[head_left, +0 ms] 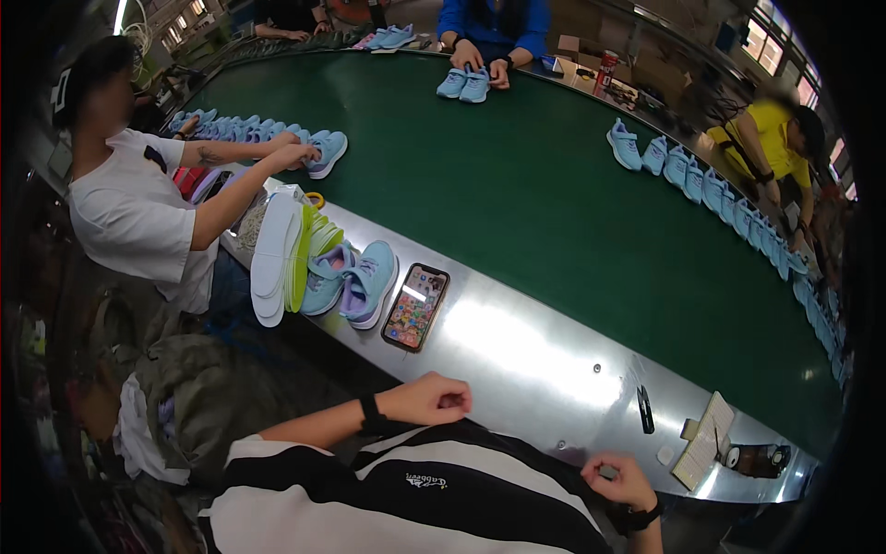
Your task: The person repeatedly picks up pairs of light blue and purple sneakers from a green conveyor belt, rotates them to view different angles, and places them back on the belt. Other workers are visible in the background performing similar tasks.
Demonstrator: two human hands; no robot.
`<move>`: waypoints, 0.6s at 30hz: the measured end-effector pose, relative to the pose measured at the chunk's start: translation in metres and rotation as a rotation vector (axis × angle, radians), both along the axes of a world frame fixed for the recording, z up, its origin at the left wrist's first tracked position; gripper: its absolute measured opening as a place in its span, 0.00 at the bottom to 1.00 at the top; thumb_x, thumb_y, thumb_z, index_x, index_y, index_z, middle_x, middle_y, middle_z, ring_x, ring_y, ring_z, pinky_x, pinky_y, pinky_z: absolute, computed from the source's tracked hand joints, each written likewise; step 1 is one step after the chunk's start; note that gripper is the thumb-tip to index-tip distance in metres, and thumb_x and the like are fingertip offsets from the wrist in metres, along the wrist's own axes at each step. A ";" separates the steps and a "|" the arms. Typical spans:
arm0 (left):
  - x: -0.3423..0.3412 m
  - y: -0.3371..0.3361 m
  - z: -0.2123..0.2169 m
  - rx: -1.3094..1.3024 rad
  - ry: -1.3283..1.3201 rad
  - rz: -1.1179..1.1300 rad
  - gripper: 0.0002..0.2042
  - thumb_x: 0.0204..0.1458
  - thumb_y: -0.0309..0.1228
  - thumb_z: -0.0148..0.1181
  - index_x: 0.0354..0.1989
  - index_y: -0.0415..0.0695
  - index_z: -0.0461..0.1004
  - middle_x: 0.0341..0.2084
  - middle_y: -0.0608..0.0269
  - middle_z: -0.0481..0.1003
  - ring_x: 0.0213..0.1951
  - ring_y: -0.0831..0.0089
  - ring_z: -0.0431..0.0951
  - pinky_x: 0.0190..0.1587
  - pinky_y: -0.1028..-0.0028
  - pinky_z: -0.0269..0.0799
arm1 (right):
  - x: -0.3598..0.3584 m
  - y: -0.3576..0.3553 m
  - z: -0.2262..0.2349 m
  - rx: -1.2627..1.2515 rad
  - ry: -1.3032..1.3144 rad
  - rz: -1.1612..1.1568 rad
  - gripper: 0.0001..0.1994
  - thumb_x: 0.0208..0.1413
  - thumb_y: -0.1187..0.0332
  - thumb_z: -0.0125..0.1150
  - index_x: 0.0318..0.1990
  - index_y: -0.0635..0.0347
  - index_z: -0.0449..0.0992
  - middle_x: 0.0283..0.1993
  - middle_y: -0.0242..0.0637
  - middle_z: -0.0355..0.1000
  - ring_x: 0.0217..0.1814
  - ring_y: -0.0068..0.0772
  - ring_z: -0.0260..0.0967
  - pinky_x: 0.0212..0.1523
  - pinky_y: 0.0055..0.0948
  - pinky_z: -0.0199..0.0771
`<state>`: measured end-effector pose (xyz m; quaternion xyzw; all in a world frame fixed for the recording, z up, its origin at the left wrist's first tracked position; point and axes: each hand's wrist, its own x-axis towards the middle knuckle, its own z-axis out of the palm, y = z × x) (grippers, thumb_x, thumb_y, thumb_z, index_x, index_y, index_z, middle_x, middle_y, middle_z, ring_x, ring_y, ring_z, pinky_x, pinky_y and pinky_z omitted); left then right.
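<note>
Silvery metal is gleaming along the smooth ledge (517, 355), with a flat green belt (517, 185) stretching out beyond it. The left hand (431, 399) is hovering by the ledge's near edge, its fingers folding loosely closed on themselves; the right hand (625, 482), nearer the cream notebook (706, 439), is curling its fingers into a small ring around bare air. And the phone (416, 307) is lying on the metal just beyond the left hand: a rounded slab, dark-rimmed, its glassy screen glowing with colourful icons. Its long axis is slanting, far end pointing rightward, toward the belt. Light-blue shoes (371, 282) with lilac linings are sitting just left of it.
</note>
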<state>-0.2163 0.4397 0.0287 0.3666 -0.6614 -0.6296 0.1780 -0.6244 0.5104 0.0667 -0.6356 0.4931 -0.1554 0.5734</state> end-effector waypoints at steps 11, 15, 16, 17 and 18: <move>-0.126 -0.113 -0.044 0.048 0.419 0.340 0.04 0.57 0.23 0.54 0.39 0.40 0.72 0.29 0.69 0.75 0.31 0.84 0.75 0.32 0.81 0.70 | 0.119 -0.153 -0.056 -0.177 -0.543 -0.436 0.05 0.59 0.74 0.59 0.42 0.63 0.76 0.37 0.30 0.75 0.40 0.18 0.70 0.43 0.19 0.71; -0.131 -0.125 -0.081 0.176 0.446 0.522 0.03 0.57 0.23 0.54 0.38 0.42 0.71 0.27 0.69 0.75 0.29 0.85 0.74 0.26 0.83 0.64 | 0.117 -0.165 -0.097 0.035 -0.716 -0.521 0.05 0.60 0.73 0.59 0.42 0.64 0.76 0.35 0.29 0.74 0.35 0.18 0.68 0.40 0.19 0.70; -0.132 -0.123 -0.086 0.114 0.512 0.512 0.03 0.57 0.24 0.55 0.38 0.41 0.72 0.27 0.69 0.76 0.28 0.85 0.74 0.27 0.83 0.65 | 0.112 -0.166 -0.102 -0.047 -0.586 -0.515 0.06 0.60 0.73 0.59 0.42 0.65 0.76 0.34 0.29 0.74 0.33 0.18 0.66 0.39 0.19 0.69; -0.132 -0.122 -0.089 0.062 0.543 0.513 0.03 0.57 0.25 0.56 0.38 0.41 0.72 0.27 0.68 0.76 0.28 0.84 0.74 0.28 0.83 0.66 | 0.111 -0.165 -0.106 -0.048 -0.592 -0.506 0.06 0.60 0.72 0.60 0.42 0.65 0.76 0.34 0.29 0.74 0.34 0.18 0.67 0.39 0.19 0.70; -0.131 -0.121 -0.089 -0.047 0.406 0.491 0.04 0.57 0.26 0.56 0.38 0.40 0.73 0.26 0.68 0.77 0.28 0.84 0.74 0.29 0.82 0.67 | 0.109 -0.165 -0.109 -0.058 -0.574 -0.511 0.06 0.60 0.72 0.60 0.42 0.65 0.76 0.34 0.29 0.74 0.34 0.18 0.67 0.39 0.19 0.70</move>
